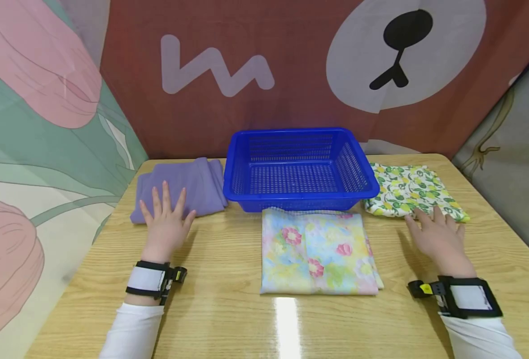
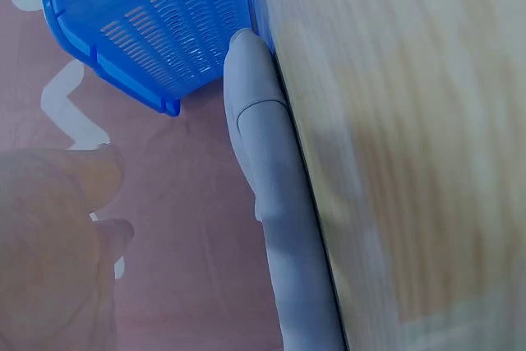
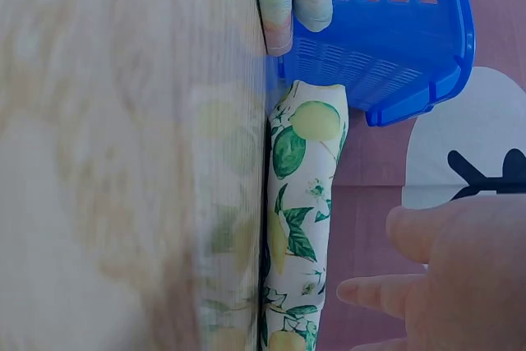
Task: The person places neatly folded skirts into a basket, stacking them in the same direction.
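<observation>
Facing a reddish-brown printed backdrop (image 1: 295, 30), both hands (image 1: 163, 232) (image 1: 441, 242) hang outspread above a glossy wood-grain table (image 1: 219, 309).

A wood-grained table (image 1: 228, 319) fills the lower middle of the frame, its far corners rounded, and we see a streak of glare (image 1: 287, 324) at bottom centre. Across the top we have a reddish-brown backdrop (image 1: 300, 30), printed with a pale zigzag (image 1: 220, 71) left of centre and a whitish oval (image 1: 457, 60) with black marks (image 1: 408, 27) at upper right. Down the left we find pink flowers (image 1: 40, 70) and green leaves (image 1: 8, 119); at the right edge, a grey panel (image 1: 524, 184) with a brownish stem (image 1: 479, 149).
</observation>
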A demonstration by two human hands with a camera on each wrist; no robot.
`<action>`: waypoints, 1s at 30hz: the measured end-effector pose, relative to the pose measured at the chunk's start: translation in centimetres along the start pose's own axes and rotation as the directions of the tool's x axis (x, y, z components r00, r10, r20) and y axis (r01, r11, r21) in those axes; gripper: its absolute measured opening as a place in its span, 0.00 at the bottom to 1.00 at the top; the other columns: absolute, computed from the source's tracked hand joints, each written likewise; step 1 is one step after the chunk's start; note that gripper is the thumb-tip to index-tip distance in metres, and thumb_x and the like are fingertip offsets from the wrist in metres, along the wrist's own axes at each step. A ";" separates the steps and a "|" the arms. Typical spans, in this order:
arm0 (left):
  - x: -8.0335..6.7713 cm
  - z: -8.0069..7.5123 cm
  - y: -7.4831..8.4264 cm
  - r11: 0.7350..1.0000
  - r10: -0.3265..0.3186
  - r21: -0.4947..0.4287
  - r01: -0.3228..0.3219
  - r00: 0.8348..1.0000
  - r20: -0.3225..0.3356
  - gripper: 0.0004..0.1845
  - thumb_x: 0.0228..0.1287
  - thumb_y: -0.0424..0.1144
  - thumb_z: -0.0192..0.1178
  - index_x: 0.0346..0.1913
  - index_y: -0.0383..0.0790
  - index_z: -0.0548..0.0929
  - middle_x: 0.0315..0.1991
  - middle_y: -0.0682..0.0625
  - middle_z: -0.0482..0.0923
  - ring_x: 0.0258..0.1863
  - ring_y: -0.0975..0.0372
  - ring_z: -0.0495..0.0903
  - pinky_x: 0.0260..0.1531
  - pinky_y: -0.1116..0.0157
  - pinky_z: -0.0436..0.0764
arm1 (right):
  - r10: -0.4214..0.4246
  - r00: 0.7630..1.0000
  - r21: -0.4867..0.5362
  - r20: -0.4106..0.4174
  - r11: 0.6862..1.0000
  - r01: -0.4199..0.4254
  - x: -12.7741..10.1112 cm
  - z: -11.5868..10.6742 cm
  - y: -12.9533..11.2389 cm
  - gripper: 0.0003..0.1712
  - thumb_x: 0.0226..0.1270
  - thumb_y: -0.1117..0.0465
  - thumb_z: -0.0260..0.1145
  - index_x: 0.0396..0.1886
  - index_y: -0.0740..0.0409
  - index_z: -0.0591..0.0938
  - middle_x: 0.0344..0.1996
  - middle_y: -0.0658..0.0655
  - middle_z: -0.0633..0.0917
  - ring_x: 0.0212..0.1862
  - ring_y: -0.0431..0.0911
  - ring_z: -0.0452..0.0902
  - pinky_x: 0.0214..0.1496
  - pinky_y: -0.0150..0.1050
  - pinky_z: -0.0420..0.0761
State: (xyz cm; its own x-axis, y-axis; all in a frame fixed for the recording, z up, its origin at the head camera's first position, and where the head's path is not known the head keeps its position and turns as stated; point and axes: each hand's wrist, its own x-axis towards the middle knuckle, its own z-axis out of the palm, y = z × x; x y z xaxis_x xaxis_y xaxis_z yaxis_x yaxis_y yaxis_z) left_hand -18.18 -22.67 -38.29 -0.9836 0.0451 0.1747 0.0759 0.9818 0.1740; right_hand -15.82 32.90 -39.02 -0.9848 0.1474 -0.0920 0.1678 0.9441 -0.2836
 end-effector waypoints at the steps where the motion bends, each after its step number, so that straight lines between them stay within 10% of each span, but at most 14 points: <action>1: 0.0 0.0 0.0 1.000 0.001 0.000 -0.001 1.000 0.000 0.33 0.73 0.53 0.41 0.74 0.40 0.52 0.74 0.35 0.24 0.71 0.39 0.23 0.62 0.34 0.24 | 0.001 1.000 -0.001 0.000 1.000 -0.001 0.0 0.0 0.0 0.45 0.72 0.34 0.28 0.71 0.68 0.55 0.67 0.82 0.42 0.64 0.81 0.36 0.61 0.76 0.34; 30: -0.5 -0.7 4.4 0.994 0.103 -0.050 -0.100 0.993 0.060 0.34 0.73 0.54 0.43 0.75 0.44 0.52 0.75 0.35 0.28 0.72 0.39 0.26 0.64 0.34 0.28 | -0.077 0.993 -0.013 -0.088 0.997 0.076 -1.2 -2.2 -2.2 0.43 0.74 0.36 0.30 0.71 0.66 0.55 0.69 0.80 0.42 0.66 0.78 0.37 0.62 0.75 0.36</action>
State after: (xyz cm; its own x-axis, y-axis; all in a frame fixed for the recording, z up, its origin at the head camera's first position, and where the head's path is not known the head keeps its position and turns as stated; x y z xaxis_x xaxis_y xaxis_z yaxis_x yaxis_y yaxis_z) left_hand -17.20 -18.54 -36.91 -0.9787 0.1565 0.1330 0.1815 0.9621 0.2036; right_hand -15.10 31.31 -36.23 -0.9949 0.0999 0.0145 0.0920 0.9563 -0.2775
